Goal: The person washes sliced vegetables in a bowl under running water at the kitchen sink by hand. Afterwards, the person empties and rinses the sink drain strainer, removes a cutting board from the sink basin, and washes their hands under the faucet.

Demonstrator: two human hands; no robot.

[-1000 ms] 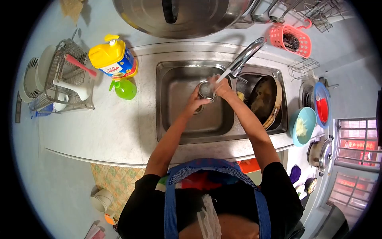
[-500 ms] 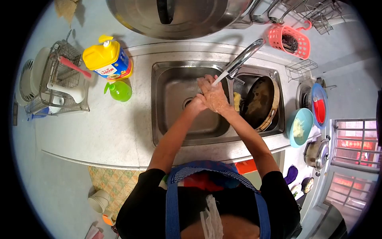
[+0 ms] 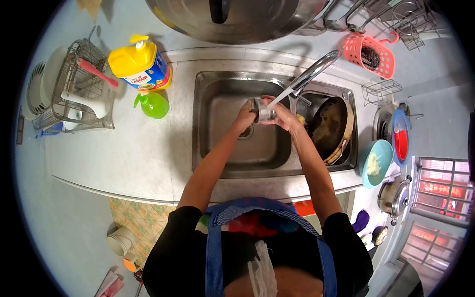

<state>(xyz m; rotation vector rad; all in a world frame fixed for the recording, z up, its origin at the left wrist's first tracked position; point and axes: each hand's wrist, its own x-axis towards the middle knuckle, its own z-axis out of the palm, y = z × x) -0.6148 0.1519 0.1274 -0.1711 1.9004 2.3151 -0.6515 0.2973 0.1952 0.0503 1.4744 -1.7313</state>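
Under the running faucet (image 3: 316,69), a small round metal sink strainer (image 3: 263,111) is held over the left sink basin (image 3: 217,148). My left hand (image 3: 244,118) grips its left side with curled fingers. From the right, my right hand (image 3: 281,116) closes around the other side, its fingers partly hidden by water and the strainer. The stream of water falls between the two hands. Below my left hand lies the drain (image 3: 246,132) in the basin floor.
A wok (image 3: 330,123) tilts in the right basin beside a yellow sponge (image 3: 300,119). Left of the sink stand a yellow detergent jug (image 3: 136,67) and a green pump bottle (image 3: 154,105), then a dish rack (image 3: 81,84). A turquoise bowl (image 3: 378,161) sits at the right.
My hands were pressed together under the water, my left around the right wrist area. Now they have come apart and hold the sink strainer between them. The view has shifted slightly.
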